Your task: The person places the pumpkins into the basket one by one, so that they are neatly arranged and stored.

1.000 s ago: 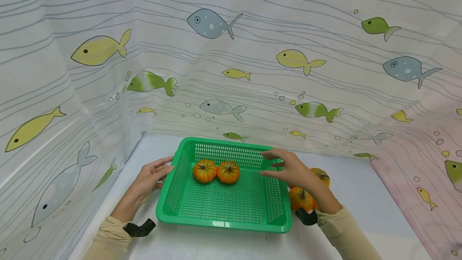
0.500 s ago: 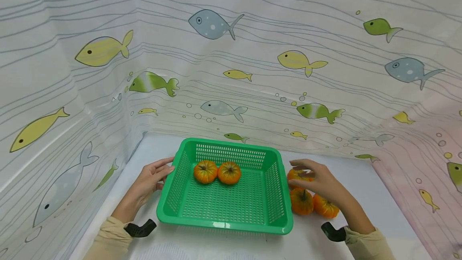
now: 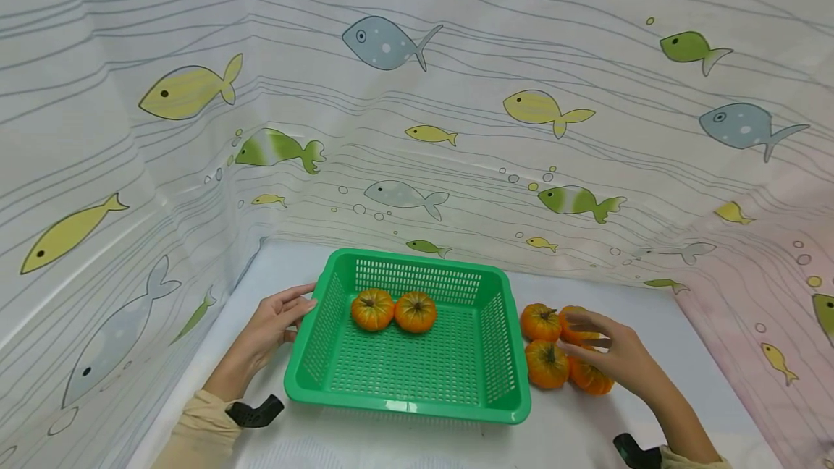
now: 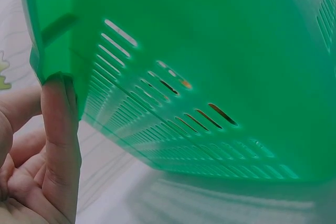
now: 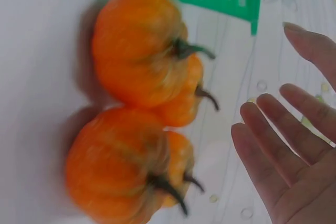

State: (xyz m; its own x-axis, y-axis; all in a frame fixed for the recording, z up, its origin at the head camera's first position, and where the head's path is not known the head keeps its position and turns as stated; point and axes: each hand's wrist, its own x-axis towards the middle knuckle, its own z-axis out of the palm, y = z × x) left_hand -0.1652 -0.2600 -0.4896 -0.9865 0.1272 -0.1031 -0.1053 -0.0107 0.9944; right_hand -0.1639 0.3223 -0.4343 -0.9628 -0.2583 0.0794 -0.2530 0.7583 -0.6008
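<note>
A green plastic basket point(image 3: 407, 407) with slotted walls holds two small orange pumpkins point(image 3: 415, 313), side by side near its back left. My left hand point(image 3: 268, 328) holds the basket's left rim; in the left wrist view a fingertip is tucked under the lip. Just right of the basket, several more pumpkins point(image 3: 546, 366) sit in a tight cluster. Over the cluster's right side hovers my right hand point(image 3: 612, 349), fingers spread and nothing in them. The right wrist view shows the palm point(image 5: 310, 192) apart from the pumpkins point(image 5: 137, 48), whose green stems stick out.
A white cloth covers the table point(image 3: 658, 339). Behind and on both sides hangs a curtain point(image 3: 469, 165) printed with fish and wavy lines. Each wrist wears a black device point(image 3: 254, 412).
My right hand has moved right, from over the basket's right side to above the pumpkin cluster, uncovering more pumpkins. The left hand stays at the rim.
</note>
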